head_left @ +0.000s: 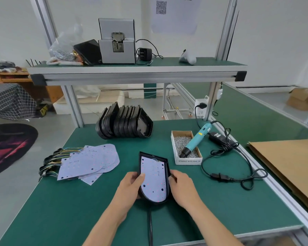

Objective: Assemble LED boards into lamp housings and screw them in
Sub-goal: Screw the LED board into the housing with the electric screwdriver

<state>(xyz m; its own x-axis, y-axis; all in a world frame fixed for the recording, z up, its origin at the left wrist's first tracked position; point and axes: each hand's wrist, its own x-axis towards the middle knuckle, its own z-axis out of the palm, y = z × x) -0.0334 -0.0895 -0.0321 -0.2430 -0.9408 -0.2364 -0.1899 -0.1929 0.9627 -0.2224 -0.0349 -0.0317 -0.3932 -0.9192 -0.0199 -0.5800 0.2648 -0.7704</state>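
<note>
The LED board [153, 178] lay inside the black lamp housing [165, 163] at the near middle of the green bench [78, 201]; I had my left hand [130, 183] curled on the housing's left edge, thumb on the board, and my right hand [181, 185] gripping the right edge, likely to steady it while seating the board. The electric screwdriver [196, 139] rested in the screw box [188, 160] to the right, within reach; spare boards [89, 162] fanned left, empty housings [124, 125] stacked behind
</note>
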